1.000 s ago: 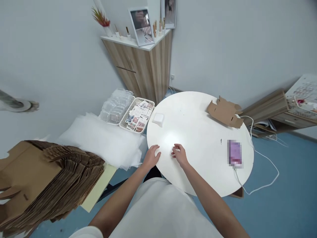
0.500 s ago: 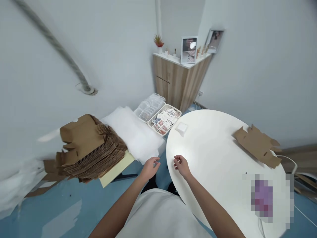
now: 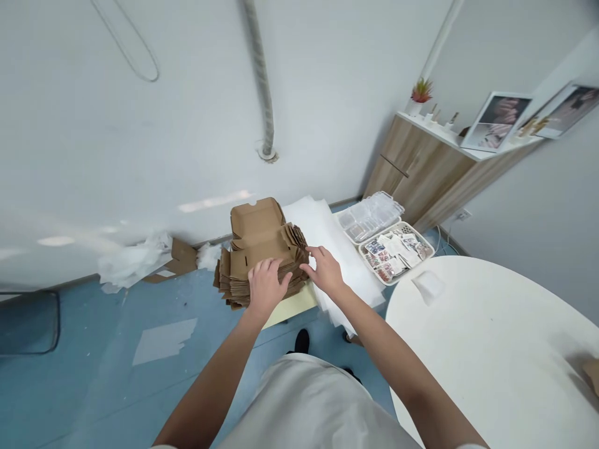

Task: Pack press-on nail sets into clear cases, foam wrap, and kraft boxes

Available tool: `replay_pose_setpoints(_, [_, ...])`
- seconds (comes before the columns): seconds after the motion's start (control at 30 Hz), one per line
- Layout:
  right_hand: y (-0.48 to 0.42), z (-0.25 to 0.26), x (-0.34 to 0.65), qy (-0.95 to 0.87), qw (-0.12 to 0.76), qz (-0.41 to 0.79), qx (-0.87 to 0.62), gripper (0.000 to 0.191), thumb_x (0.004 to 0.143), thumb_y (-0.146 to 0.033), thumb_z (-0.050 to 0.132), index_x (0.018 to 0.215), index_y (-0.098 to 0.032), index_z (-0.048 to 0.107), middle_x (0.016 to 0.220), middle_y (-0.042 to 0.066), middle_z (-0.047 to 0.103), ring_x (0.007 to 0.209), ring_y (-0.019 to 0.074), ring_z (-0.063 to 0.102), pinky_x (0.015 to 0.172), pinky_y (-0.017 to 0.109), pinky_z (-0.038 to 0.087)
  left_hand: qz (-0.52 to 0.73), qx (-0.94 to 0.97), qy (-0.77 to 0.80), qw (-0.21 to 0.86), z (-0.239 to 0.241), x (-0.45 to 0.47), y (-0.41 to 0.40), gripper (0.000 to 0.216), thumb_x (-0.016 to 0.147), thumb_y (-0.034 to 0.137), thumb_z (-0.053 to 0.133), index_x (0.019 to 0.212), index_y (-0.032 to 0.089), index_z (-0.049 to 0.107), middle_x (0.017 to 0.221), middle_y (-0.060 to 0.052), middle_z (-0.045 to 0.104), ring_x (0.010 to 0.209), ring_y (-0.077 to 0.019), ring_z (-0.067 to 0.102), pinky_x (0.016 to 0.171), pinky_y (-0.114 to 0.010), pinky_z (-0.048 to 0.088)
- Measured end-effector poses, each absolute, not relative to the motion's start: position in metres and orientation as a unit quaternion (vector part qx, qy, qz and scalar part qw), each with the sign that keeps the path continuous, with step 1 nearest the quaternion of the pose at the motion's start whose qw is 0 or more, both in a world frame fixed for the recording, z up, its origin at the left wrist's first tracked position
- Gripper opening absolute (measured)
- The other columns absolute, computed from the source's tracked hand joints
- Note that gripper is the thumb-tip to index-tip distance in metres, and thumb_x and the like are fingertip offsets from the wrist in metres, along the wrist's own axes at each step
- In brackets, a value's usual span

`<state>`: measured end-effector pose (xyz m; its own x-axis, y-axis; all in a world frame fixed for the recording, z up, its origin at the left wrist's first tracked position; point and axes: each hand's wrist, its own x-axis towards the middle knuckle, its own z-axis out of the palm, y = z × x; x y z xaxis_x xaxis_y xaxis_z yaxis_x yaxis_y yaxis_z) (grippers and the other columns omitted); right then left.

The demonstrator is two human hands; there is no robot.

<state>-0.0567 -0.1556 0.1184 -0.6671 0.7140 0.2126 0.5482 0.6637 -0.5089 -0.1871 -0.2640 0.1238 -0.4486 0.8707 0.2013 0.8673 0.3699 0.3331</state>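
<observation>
A tall stack of flat brown cardboard box blanks (image 3: 255,237) lies on a pale yellow board (image 3: 290,304) to the left of the round white table (image 3: 496,349). My left hand (image 3: 266,288) lies on the near side of the stack with its fingers spread over the blanks. My right hand (image 3: 324,268) reaches to the stack's right edge, its fingertips touching the corner of the top blanks. Neither hand has lifted anything.
White foam sheets (image 3: 327,237) lie right of the stack. Beyond them stand clear plastic cases (image 3: 369,215) and a cream basket of small cards (image 3: 395,252). A small white pad (image 3: 428,284) sits on the table. A wooden cabinet (image 3: 430,168) stands in the corner. Scraps (image 3: 135,262) litter the blue floor.
My view has swung left, away from the table. Both hands have left the table's edge and moved over to the cardboard stack, where they now rest on it.
</observation>
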Motion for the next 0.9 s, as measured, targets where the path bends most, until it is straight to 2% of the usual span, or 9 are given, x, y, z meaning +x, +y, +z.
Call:
replay_pose_setpoints(0.1, [-0.151,0.129,-0.106,-0.926,0.154,0.092,-0.332,0.032,0.078,-0.035,0.049,0.107,-0.022,0.046,0.095,0.01,0.053,0.089,0.0234,0.048,0.067,0.033,0.039,0.164,0.524,0.836,0.024,0.12,-0.217,-0.264,0.036,0.077,0.044,0.044,0.103,0.02,0.054,0.099,-0.011,0.059,0.097,-0.0283,0.05,0.082,-0.042,0.034])
replay_pose_setpoints(0.2, [-0.148,0.129,-0.137,-0.943,0.115,0.021,-0.313,0.016,0.081,-0.02,0.043,0.094,-0.018,0.052,0.089,0.012,0.055,0.086,0.0247,0.048,0.068,0.035,0.035,0.153,0.533,0.831,0.043,0.112,-0.229,-0.265,0.037,0.078,0.045,0.042,0.103,0.02,0.054,0.094,-0.01,0.06,0.094,-0.0276,0.052,0.079,-0.039,0.036])
replay_pose_setpoints(0.3, [-0.141,0.127,-0.149,-0.938,0.089,0.009,-0.336,0.021,0.08,-0.008,0.035,0.088,-0.016,0.052,0.084,0.013,0.057,0.083,0.0243,0.051,0.07,0.037,0.031,0.163,0.539,0.824,0.06,0.106,-0.234,-0.265,0.036,0.078,0.044,0.043,0.103,0.02,0.054,0.094,-0.01,0.06,0.092,-0.0267,0.053,0.077,-0.038,0.037])
replay_pose_setpoints(0.4, [-0.131,0.127,-0.146,-0.915,0.096,0.038,-0.39,0.018,0.082,-0.013,0.034,0.09,-0.015,0.049,0.08,0.013,0.06,0.077,0.0236,0.055,0.07,0.036,0.03,0.178,0.542,0.817,0.087,0.104,-0.239,-0.266,0.035,0.078,0.043,0.045,0.1,0.019,0.055,0.092,-0.01,0.06,0.091,-0.0261,0.053,0.076,-0.037,0.039])
replay_pose_setpoints(0.53, [-0.118,0.133,-0.133,-0.882,0.104,0.117,-0.445,0.018,0.084,-0.028,0.033,0.094,-0.017,0.044,0.067,0.007,0.06,0.065,0.0222,0.056,0.064,0.032,0.033,0.209,0.542,0.805,0.123,0.105,-0.247,-0.268,0.035,0.076,0.041,0.047,0.102,0.019,0.056,0.096,-0.009,0.059,0.092,-0.0249,0.053,0.077,-0.034,0.041])
replay_pose_setpoints(0.73, [-0.106,0.131,-0.118,-0.79,0.166,0.356,-0.472,0.026,0.084,-0.034,0.032,0.104,-0.02,0.037,0.055,-0.002,0.058,0.054,0.0172,0.057,0.054,0.027,0.039,0.273,0.571,0.758,0.159,0.109,-0.26,-0.274,0.031,0.078,0.038,0.045,0.1,0.022,0.059,0.098,-0.006,0.061,0.09,-0.0221,0.056,0.076,-0.032,0.044])
replay_pose_setpoints(0.83, [-0.105,0.129,-0.115,-0.759,0.189,0.408,-0.47,0.03,0.083,-0.032,0.033,0.11,-0.02,0.035,0.063,-0.001,0.062,0.056,0.0163,0.059,0.057,0.028,0.043,0.287,0.584,0.739,0.173,0.11,-0.267,-0.275,0.029,0.081,0.035,0.04,0.095,0.021,0.061,0.094,-0.004,0.062,0.086,-0.0198,0.057,0.075,-0.031,0.045])
replay_pose_setpoints(0.9, [-0.112,0.132,-0.113,-0.78,0.217,0.355,-0.467,0.033,0.082,-0.031,0.035,0.114,-0.02,0.036,0.079,0.004,0.064,0.068,0.0185,0.06,0.064,0.032,0.044,0.285,0.594,0.733,0.17,0.111,-0.271,-0.274,0.031,0.083,0.033,0.036,0.091,0.021,0.063,0.091,-0.004,0.063,0.083,-0.0192,0.058,0.075,-0.031,0.044])
